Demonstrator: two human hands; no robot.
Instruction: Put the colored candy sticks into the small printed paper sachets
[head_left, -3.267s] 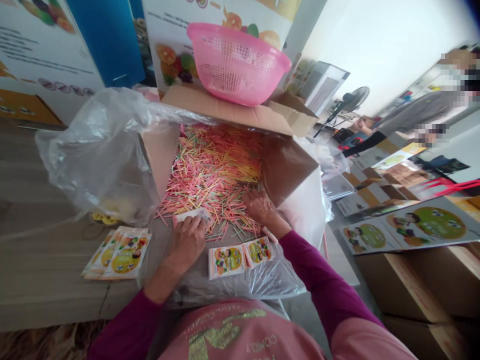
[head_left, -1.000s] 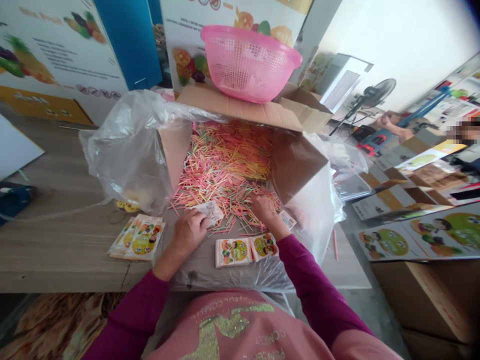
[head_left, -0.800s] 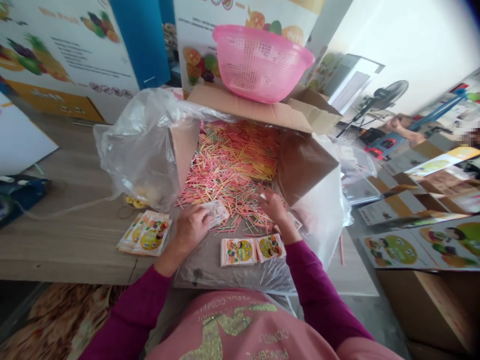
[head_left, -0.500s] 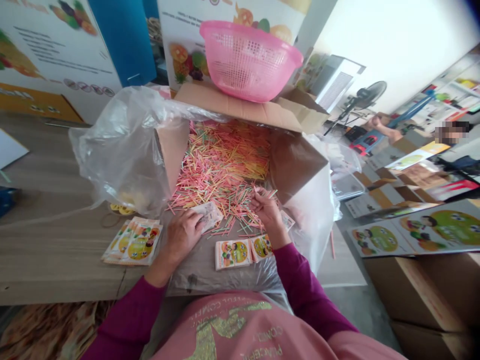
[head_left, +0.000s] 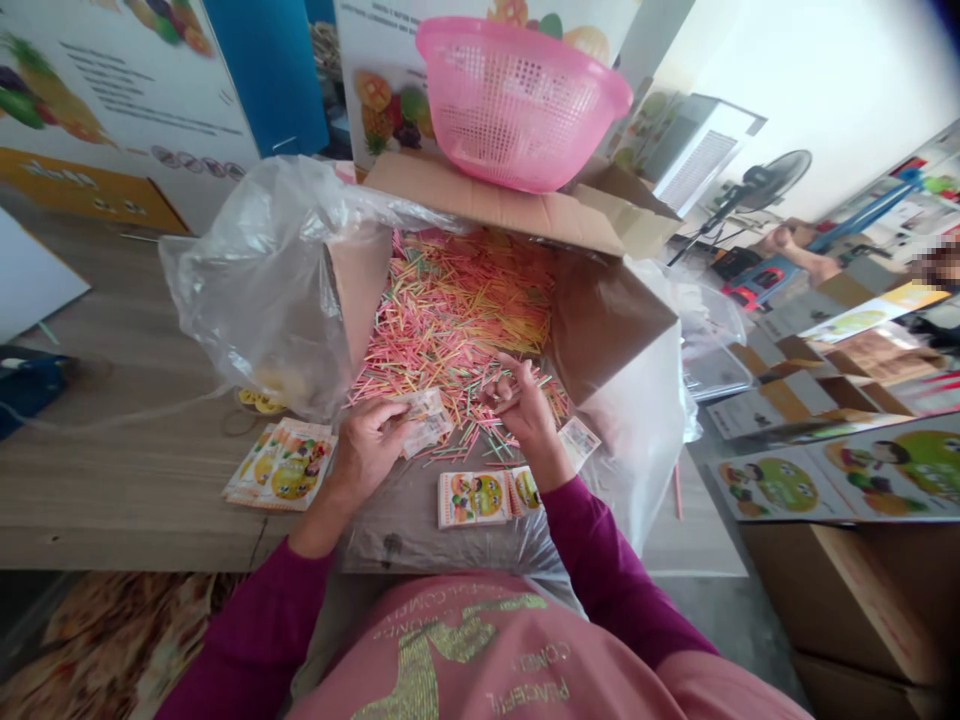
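My left hand (head_left: pixel 369 445) pinches a small pale printed packet (head_left: pixel 429 420) between thumb and fingers, at the front edge of the heap. Thin coloured sticks (head_left: pixel 442 320), pink, yellow and green, fill an open cardboard box (head_left: pixel 611 320) lying toward me. Over the front right of the heap, my right hand (head_left: pixel 521 405) is closed with curled fingers; what looks like thin sticks shows at them, though details are blurred. Just below lies a stack of printed packets (head_left: pixel 472 498), with another packet stack (head_left: pixel 525 488) beside it, partly behind my right wrist.
More packets (head_left: pixel 285 465) lie on the table (head_left: pixel 150 470) at left. A loose packet (head_left: pixel 579 440) is right of my right wrist. Clear plastic (head_left: pixel 247 280) drapes around the box. A pink basket (head_left: pixel 525 110) stands behind it. Cartons (head_left: pixel 840 590) and a fan (head_left: pixel 772 180) are at right.
My left hand has raised and tilted its packet slightly. My right hand has turned, its fingers lifting a little over the sticks. The whole view has shifted slightly.
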